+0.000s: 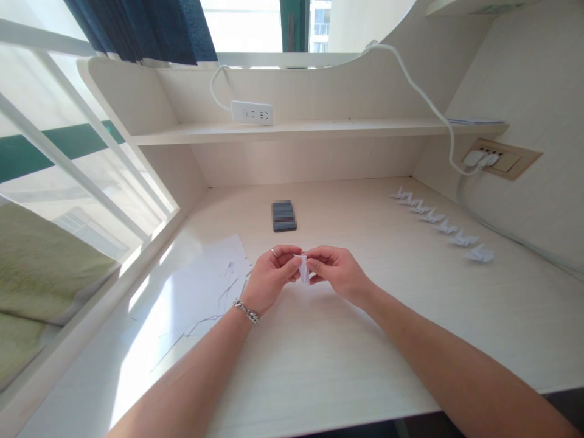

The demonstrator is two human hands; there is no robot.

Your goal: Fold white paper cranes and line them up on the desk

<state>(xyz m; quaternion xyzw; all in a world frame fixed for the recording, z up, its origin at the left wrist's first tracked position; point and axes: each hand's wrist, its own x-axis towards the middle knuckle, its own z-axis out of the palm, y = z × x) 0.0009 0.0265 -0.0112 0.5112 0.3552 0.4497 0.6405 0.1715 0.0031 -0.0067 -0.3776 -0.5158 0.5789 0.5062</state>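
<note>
A small folded piece of white paper (pixel 303 271) is held upright just over the middle of the desk. My left hand (pixel 275 271) pinches its left side between thumb and fingers; a ring and a chain bracelet show on this hand and wrist. On the other side, my right hand (pixel 336 268) grips the paper with thumb and forefinger. The fingertips partly cover the paper, so its full shape is hidden. Several folded white paper cranes (pixel 446 227) stand in a slanting row at the right of the desk.
White paper sheets (pixel 201 280) lie on the left of the desk (pixel 347 365). A dark phone (pixel 284 215) rests beyond my hands. On the shelf (pixel 319 129) is a white power strip (pixel 252 113). Its cable (pixel 424 94) runs to a wall socket (pixel 506 159) at right.
</note>
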